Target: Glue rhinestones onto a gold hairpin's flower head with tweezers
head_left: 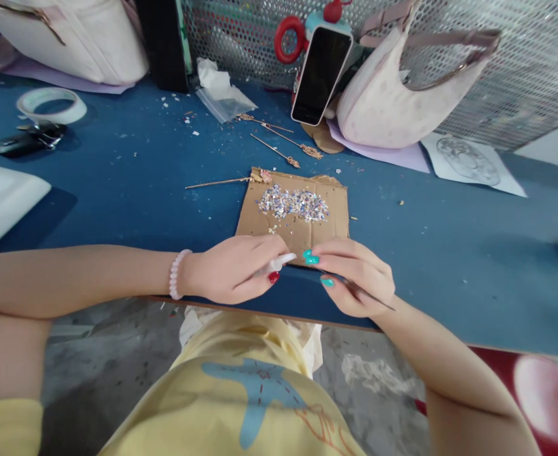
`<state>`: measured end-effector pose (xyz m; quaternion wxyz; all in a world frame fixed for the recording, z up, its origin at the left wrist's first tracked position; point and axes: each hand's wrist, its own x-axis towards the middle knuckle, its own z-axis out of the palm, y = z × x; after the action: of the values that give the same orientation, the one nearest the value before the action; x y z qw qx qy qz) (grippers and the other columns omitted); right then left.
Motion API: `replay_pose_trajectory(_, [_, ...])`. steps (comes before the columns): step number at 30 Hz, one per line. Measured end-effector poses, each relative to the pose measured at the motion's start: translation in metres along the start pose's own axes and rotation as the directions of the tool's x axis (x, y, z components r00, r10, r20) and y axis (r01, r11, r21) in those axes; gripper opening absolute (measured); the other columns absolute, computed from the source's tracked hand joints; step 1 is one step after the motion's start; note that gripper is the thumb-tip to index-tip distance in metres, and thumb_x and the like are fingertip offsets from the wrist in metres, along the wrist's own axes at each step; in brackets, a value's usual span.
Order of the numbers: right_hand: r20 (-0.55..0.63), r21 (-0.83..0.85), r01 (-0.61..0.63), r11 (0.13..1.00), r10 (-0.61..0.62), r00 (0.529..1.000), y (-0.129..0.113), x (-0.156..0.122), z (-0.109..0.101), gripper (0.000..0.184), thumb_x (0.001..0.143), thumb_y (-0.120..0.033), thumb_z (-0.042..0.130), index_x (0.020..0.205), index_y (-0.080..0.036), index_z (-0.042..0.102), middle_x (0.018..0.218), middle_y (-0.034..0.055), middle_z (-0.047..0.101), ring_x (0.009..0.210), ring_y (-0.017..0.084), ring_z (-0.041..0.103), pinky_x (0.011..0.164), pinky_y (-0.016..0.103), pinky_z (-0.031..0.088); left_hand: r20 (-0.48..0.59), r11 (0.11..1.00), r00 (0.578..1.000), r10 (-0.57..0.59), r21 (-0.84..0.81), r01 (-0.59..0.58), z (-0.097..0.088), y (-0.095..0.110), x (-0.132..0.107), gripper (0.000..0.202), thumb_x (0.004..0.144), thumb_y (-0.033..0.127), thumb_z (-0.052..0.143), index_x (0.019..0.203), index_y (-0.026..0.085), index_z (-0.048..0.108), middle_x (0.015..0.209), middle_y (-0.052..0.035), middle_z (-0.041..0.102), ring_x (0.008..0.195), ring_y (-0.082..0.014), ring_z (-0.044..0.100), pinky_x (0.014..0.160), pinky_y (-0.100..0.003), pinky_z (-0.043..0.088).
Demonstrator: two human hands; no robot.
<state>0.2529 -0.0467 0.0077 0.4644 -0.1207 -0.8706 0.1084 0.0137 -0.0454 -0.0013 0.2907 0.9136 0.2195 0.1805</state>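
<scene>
1. Table [450, 253]: blue top, strewn with small scraps, running from the near edge to a mesh panel [520, 57] at the back.
2. Bags: one pale bag [383, 101] leans on the panel at back right, another [79, 38] lies at back left. A phone [320, 75] is propped upright between them.
3. Cardboard [250, 221]: a flat brown sheet straight ahead of both hands. Its near edge is just under the fingertips.
4. Left hand [234, 269]: it rests at the near edge of the table with a bead bracelet [177, 273] on the wrist. It is clenched around a white tube [281, 261], pinched between thumb and fingers. The tube lies roughly level, its free end pointing right and nearly touching the other hand's fingertips.
5. Right hand [357, 275]: it sits just beside the left, fingers curled and gripping a thin dark rod [374, 299]. The rod's long axis runs from the fingertips back and down to the right, past the heel of the hand. Its front end is hidden under the fingers.
6. Chips [294, 204]: a glittering heap on the far half of the cardboard, beyond both hands and apart from them. It is about midway between them, and the tube's end is the nearest held thing.
7. Hairpins [279, 151]: several gold ones lie past the cardboard, and one [221, 182] touches its far left corner.
8. Tape roll [50, 104]: far left, well apart from the hands.
</scene>
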Motion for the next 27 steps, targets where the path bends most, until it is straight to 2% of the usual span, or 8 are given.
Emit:
replay_pose_trajectory(3, [0.039, -0.014, 0.007, 1.000, -0.006, 0.999, 0.000, 0.001, 0.000, 0.025, 0.089, -0.012, 0.052, 0.112, -0.010, 0.061, 0.098, 0.0141, 0.068, 0.091, 0.019, 0.067, 0.074, 0.031, 0.060, -0.015, 0.997, 0.999, -0.046, -0.067, 0.044, 0.000, -0.001, -0.001, 0.020, 0.096, 0.026, 0.034, 0.112, 0.017, 0.043, 0.097, -0.0095, 0.061, 0.083, -0.0217, 0.059, 0.072, -0.033, 0.046])
replay_pose_trajectory(7, [0.034, -0.016, 0.024, 1.000, -0.023, 0.999, 0.000, 0.002, -0.001, 0.024, 0.089, -0.011, 0.052, 0.111, -0.010, 0.060, 0.098, 0.0145, 0.067, 0.090, 0.019, 0.067, 0.075, 0.031, 0.060, -0.022, 0.987, 0.996, -0.086, -0.141, 0.082, -0.001, -0.001, -0.001, 0.016, 0.097, 0.026, 0.039, 0.109, 0.017, 0.045, 0.093, -0.0058, 0.059, 0.077, -0.0174, 0.056, 0.069, -0.029, 0.042])
replay_pose_trajectory(10, [0.068, -0.074, 0.069, 0.995, -0.064, 0.996, 0.000, 0.000, -0.001, 0.024, 0.086, -0.008, 0.057, 0.110, -0.011, 0.060, 0.096, 0.0127, 0.067, 0.088, 0.018, 0.067, 0.074, 0.032, 0.061, -0.011, 0.948, 0.986, -0.164, -0.279, 0.155, -0.001, -0.001, 0.001, 0.014, 0.098, 0.026, 0.039, 0.106, 0.017, 0.046, 0.087, -0.0021, 0.055, 0.071, -0.0140, 0.050, 0.067, -0.028, 0.040])
replay_pose_trajectory(12, [0.121, -0.126, 0.123, 0.984, -0.108, 0.987, 0.001, -0.001, 0.000, 0.022, 0.085, -0.007, 0.060, 0.107, -0.010, 0.061, 0.095, 0.0120, 0.068, 0.088, 0.018, 0.067, 0.074, 0.032, 0.062, -0.008, 0.868, 0.974, -0.226, -0.456, 0.198, 0.000, -0.002, 0.003, 0.011, 0.098, 0.025, 0.038, 0.103, 0.017, 0.045, 0.082, 0.0003, 0.052, 0.068, -0.0126, 0.047, 0.065, -0.027, 0.039])
replay_pose_trajectory(15, [0.187, -0.156, 0.207, 0.966, -0.177, 0.966, 0.003, -0.001, 0.003, 0.016, 0.089, -0.008, 0.056, 0.103, -0.009, 0.063, 0.094, 0.0123, 0.069, 0.089, 0.019, 0.067, 0.073, 0.033, 0.063, -0.003, 0.665, 0.958, -0.285, -0.721, 0.196, 0.001, -0.004, 0.008, 0.007, 0.097, 0.021, 0.038, 0.101, 0.018, 0.043, 0.079, 0.0023, 0.051, 0.068, -0.0112, 0.047, 0.066, -0.026, 0.041])
replay_pose_trajectory(19, [0.199, -0.150, 0.265, 0.952, -0.234, 0.952, 0.004, 0.002, 0.006, 0.015, 0.091, -0.008, 0.052, 0.098, -0.006, 0.065, 0.090, 0.0127, 0.069, 0.086, 0.021, 0.068, 0.069, 0.033, 0.063, 0.074, 0.478, 0.943, -0.323, -0.847, 0.230, 0.003, -0.005, 0.010, 0.009, 0.092, 0.013, 0.041, 0.100, 0.018, 0.043, 0.077, 0.0036, 0.052, 0.067, -0.0100, 0.051, 0.066, -0.026, 0.043])
replay_pose_trajectory(23, [0.166, -0.193, 0.273, 0.942, -0.243, 0.956, 0.002, 0.005, 0.006, 0.014, 0.091, -0.008, 0.052, 0.095, -0.009, 0.065, 0.089, 0.0103, 0.070, 0.084, 0.019, 0.068, 0.066, 0.030, 0.063, 0.124, 0.387, 0.940, -0.317, -0.888, 0.247, 0.001, -0.004, 0.010, 0.013, 0.090, 0.012, 0.044, 0.101, 0.018, 0.044, 0.076, 0.0043, 0.054, 0.065, -0.0088, 0.051, 0.065, -0.024, 0.044])
replay_pose_trajectory(27, [0.163, -0.190, 0.271, 0.944, -0.242, 0.957, 0.002, 0.006, 0.005, 0.014, 0.090, -0.007, 0.053, 0.095, -0.007, 0.066, 0.089, 0.0121, 0.069, 0.085, 0.020, 0.068, 0.068, 0.032, 0.063, 0.148, 0.379, 0.936, -0.319, -0.885, 0.269, -0.001, -0.001, 0.011, 0.014, 0.087, 0.014, 0.047, 0.099, 0.018, 0.043, 0.074, 0.0040, 0.054, 0.063, -0.0091, 0.051, 0.064, -0.024, 0.044])
